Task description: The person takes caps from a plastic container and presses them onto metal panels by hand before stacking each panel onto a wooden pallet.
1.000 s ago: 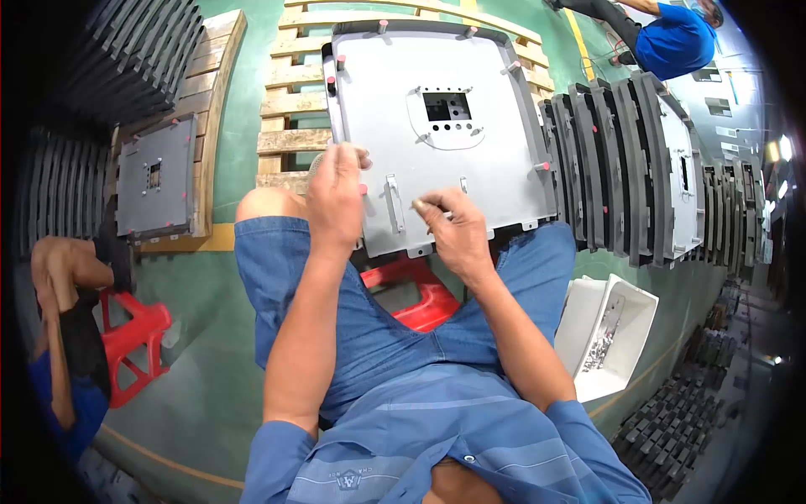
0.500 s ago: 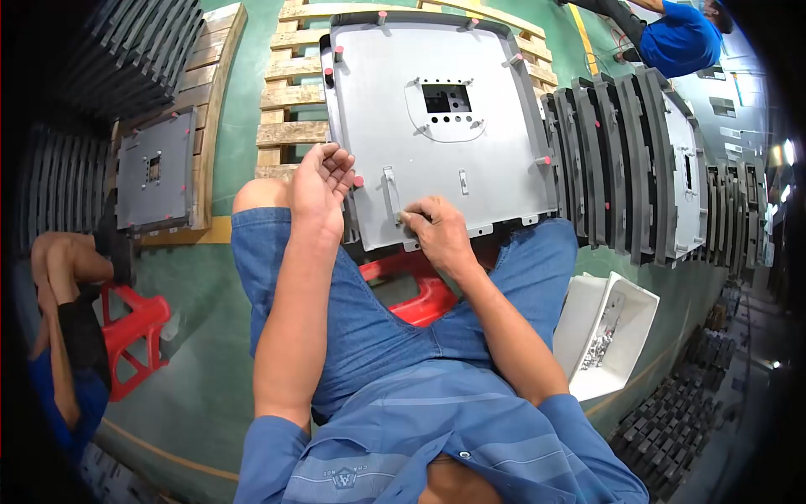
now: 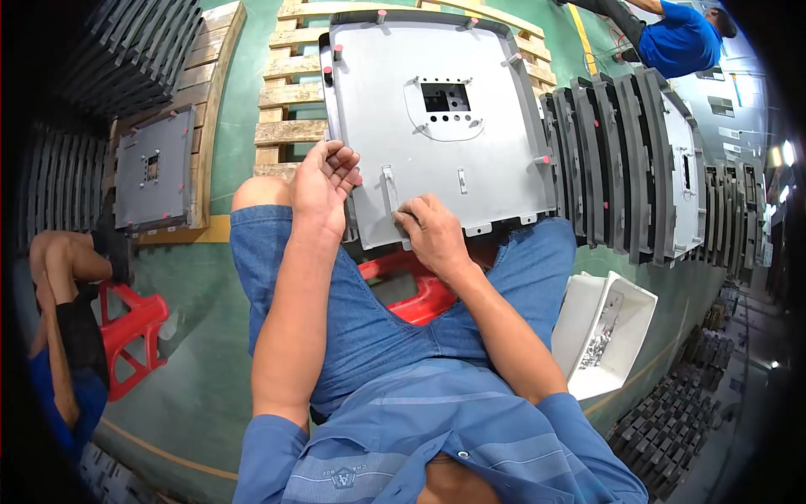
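A grey metal panel (image 3: pixel 395 92) with raised edges lies in front of my knees. It has a rectangular cutout, several small holes and several studs, some with red caps. At its near left part, my right hand (image 3: pixel 433 231) pinches at the lower end of a narrow upright bracket (image 3: pixel 389 181); whatever is between thumb and finger is too small to make out. My left hand (image 3: pixel 323 185) is turned palm up beside the panel's left edge. Its fingers are curled inward, and anything in the palm is hidden. A second small bracket (image 3: pixel 462 181) stands to the right.
Under the panel is a wooden pallet (image 3: pixel 290 134). Similar panels (image 3: pixel 604 160) stand in a row at right. A white bin (image 3: pixel 625 336) with small metal parts sits by my right leg. One co-worker (image 3: pixel 680 42) is at upper right, another person's legs (image 3: pixel 71 260) at left, near a red stool (image 3: pixel 134 336).
My right hand has turned and shifted slightly left at the bracket's lower end, with its fingers more bunched. The left hand stays nearly still, palm up.
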`<state>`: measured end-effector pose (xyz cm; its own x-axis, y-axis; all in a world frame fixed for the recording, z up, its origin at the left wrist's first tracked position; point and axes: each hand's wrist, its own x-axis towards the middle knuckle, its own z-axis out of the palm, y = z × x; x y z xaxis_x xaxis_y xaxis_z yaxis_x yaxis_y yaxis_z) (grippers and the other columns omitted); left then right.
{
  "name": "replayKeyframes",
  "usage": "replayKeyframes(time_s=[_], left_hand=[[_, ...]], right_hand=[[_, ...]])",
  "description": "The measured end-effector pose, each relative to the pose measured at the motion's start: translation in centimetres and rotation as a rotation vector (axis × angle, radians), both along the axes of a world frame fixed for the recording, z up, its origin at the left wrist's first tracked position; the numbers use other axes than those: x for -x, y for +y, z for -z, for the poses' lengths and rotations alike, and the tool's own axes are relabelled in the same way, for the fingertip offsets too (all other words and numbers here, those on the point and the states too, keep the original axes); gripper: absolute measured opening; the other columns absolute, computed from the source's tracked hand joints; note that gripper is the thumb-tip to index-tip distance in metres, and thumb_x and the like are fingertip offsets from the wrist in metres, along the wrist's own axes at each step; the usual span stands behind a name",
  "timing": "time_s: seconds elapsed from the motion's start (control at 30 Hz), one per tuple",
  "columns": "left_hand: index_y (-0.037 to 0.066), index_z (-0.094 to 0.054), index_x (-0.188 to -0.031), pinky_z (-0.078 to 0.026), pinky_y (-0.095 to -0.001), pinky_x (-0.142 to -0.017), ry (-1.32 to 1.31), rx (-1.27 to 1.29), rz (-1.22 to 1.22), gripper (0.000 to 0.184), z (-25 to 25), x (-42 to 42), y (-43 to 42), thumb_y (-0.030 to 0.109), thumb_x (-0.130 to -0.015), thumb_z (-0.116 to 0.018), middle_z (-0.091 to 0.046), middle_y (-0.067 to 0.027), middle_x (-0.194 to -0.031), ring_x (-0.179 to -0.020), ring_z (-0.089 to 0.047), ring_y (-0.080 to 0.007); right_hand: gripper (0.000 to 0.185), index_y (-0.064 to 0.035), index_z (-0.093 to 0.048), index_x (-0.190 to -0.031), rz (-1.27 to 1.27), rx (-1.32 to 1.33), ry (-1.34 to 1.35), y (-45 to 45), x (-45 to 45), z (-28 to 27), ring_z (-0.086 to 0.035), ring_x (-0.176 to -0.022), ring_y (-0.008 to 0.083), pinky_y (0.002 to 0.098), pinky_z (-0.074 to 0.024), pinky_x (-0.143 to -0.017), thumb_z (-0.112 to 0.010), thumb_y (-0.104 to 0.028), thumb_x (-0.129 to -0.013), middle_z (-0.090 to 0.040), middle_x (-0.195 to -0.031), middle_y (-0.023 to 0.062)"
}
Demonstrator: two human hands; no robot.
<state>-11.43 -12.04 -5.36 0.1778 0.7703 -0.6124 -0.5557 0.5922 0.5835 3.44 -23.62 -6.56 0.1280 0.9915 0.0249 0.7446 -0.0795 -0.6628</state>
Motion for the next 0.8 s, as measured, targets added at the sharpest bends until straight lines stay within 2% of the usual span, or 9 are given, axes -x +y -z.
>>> replayKeyframes(time_s=[0.13,0.23,0.47,0.53,0.67,0.73,0.8], left_hand=[[0.003,-0.054,-0.1,-0.05,-0.0331,-0.077,-0.016,-0.014,0.021,0.025,0.3,0.0,0.0,0.025,-0.094,-0.045,-0.057,-0.0064,-0.09,-0.089,-0.058,-0.0199],[0.003,-0.054,-0.1,-0.051,-0.0333,-0.075,-0.013,-0.011,0.036,0.024,0.4,-0.1,0.0,0.025,-0.093,-0.046,-0.057,-0.0063,-0.09,-0.088,-0.059,-0.02],[0.004,-0.054,-0.101,-0.051,-0.0327,-0.075,-0.005,-0.011,0.054,0.024,0.2,0.0,0.1,0.025,-0.093,-0.047,-0.057,-0.0057,-0.09,-0.087,-0.059,-0.0192],[0.004,-0.054,-0.101,-0.051,-0.0326,-0.075,-0.006,-0.009,0.056,0.024,0.2,0.0,0.1,0.025,-0.094,-0.046,-0.057,-0.0057,-0.09,-0.088,-0.059,-0.0191],[0.004,-0.054,-0.101,-0.051,-0.032,-0.075,-0.017,-0.021,0.062,0.024,0.3,0.0,0.0,0.025,-0.094,-0.046,-0.057,-0.0054,-0.09,-0.088,-0.059,-0.019],[0.005,-0.055,-0.098,-0.048,-0.0277,-0.073,-0.025,-0.007,0.042,0.019,-0.1,-0.1,-0.1,0.021,-0.091,-0.049,-0.059,-0.0041,-0.086,-0.083,-0.059,-0.0162],[0.005,-0.055,-0.098,-0.048,-0.0277,-0.074,-0.03,-0.002,0.05,0.019,-0.1,-0.1,0.0,0.022,-0.091,-0.049,-0.059,-0.0042,-0.086,-0.083,-0.059,-0.0162]], right_hand=[[0.012,-0.0054,-0.054,-0.082,-0.061,-0.062,-0.055,-0.3,0.2,0.1,-0.057,-0.074,0.0325,0.0414,-0.0465,-0.064,-0.063,-0.014,-0.082,-0.053,-0.079,0.0118],[0.014,-0.0049,-0.051,-0.082,-0.209,-0.158,-0.233,-0.5,0.4,0.5,-0.055,-0.068,0.0303,0.0403,-0.0458,-0.061,-0.062,-0.014,-0.082,-0.05,-0.075,0.0111],[0.012,-0.0052,-0.051,-0.081,-0.12,-0.076,-0.166,-0.3,1.0,0.1,-0.055,-0.069,0.0301,0.04,-0.0464,-0.061,-0.059,-0.014,-0.084,-0.05,-0.076,0.0116],[0.012,-0.0047,-0.05,-0.08,-0.144,-0.113,-0.281,-0.3,1.3,0.1,-0.055,-0.07,0.0298,0.0402,-0.0468,-0.061,-0.058,-0.012,-0.084,-0.049,-0.075,0.0118],[0.009,-0.004,-0.049,-0.083,-0.119,-0.109,-0.244,-0.3,1.1,0.0,-0.055,-0.071,0.0297,0.0397,-0.0476,-0.061,-0.056,-0.01,-0.084,-0.05,-0.076,0.0119],[0.008,-0.0042,-0.049,-0.082,-0.131,-0.117,-0.267,-0.5,1.1,0.2,-0.055,-0.071,0.0289,0.0389,-0.0476,-0.06,-0.056,-0.009,-0.082,-0.05,-0.076,0.0114],[0.008,-0.0043,-0.049,-0.082,-0.14,-0.126,-0.29,-0.4,1.1,0.2,-0.055,-0.07,0.0281,0.0381,-0.0476,-0.06,-0.055,-0.008,-0.081,-0.05,-0.075,0.0109]])
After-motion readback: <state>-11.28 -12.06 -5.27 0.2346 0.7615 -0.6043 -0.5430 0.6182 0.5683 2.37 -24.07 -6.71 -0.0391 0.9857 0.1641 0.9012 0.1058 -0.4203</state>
